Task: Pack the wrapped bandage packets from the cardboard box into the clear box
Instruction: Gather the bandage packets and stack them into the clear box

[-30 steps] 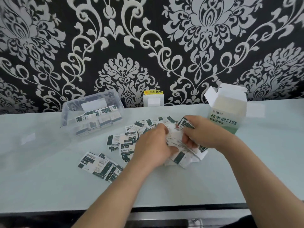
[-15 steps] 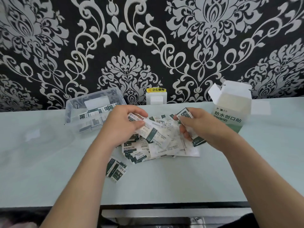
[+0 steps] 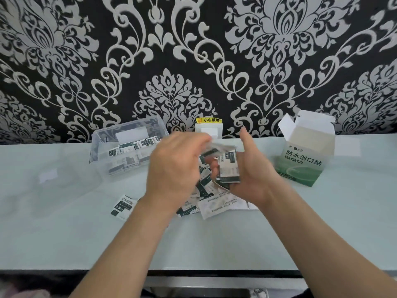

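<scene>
Right grip (image 3: 251,175): palm up, fingers cupped round the left edge of a small stack of packets (image 3: 228,166), thumb lifted off it. So it's clamped from below and the side only, nothing on top. Left grip (image 3: 174,168): motion-blurred, fingers curled toward the stack. Something pale smears at its fingertips; can't tell if it pinches a packet.

Rest of the stock: loose packets (image 3: 206,205) heaped on the desk (image 3: 64,233) under both hands, one stray packet (image 3: 123,206) left of the heap. Clear box (image 3: 129,145) rear left, top open, already holds rows of packets. Cardboard box (image 3: 305,151) rear right, flaps open, inside not visible from here.

Handling, my read:
- The packets are flat paper wrappers, near weightless and floppy singly, likely slick enough to slide over each other.
- A stack stiffens up but shears sideways easily.
- Take hold across the short width near the middle, thumb on the top face, fingers beneath. Pinching one end lets the other fan out.
- Square the edges before moving.
- Not fragile, so a firm squeeze is fine. Creasing is the only cost.
- Put them into the clear box edge-first alongside the rows there, and release once the stack leans on its neighbours.
- For singles off the desk, slide one to lift an edge first. The smooth top gives no purchase.
</scene>
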`<state>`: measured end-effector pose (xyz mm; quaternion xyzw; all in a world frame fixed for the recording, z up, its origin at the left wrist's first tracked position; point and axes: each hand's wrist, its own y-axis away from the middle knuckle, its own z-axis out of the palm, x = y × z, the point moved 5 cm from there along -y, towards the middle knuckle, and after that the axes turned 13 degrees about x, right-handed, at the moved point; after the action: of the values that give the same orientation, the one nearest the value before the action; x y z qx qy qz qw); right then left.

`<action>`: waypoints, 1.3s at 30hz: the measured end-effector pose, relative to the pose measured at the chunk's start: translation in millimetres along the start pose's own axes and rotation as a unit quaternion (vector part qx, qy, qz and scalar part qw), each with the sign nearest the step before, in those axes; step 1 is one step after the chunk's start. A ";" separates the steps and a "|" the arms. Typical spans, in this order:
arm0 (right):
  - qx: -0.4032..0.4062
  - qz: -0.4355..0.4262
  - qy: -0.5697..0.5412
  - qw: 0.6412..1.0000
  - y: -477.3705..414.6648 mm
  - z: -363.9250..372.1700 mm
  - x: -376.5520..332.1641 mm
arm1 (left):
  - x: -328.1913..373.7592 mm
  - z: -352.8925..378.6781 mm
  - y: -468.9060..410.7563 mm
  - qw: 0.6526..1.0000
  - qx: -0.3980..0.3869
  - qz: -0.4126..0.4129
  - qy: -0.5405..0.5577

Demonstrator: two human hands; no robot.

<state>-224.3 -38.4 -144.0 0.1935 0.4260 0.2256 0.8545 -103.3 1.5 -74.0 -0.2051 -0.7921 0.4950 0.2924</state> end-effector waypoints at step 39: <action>0.128 -0.234 0.519 0.812 13.4 -33.8 -33.1 | -9.1 33.0 47.7 0.858 -0.451 -0.245 -0.018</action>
<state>-272.6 -40.8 -134.8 0.0495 0.8635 0.0290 0.5010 -116.8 -5.7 -130.6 -0.1048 -0.9586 -0.0007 0.2648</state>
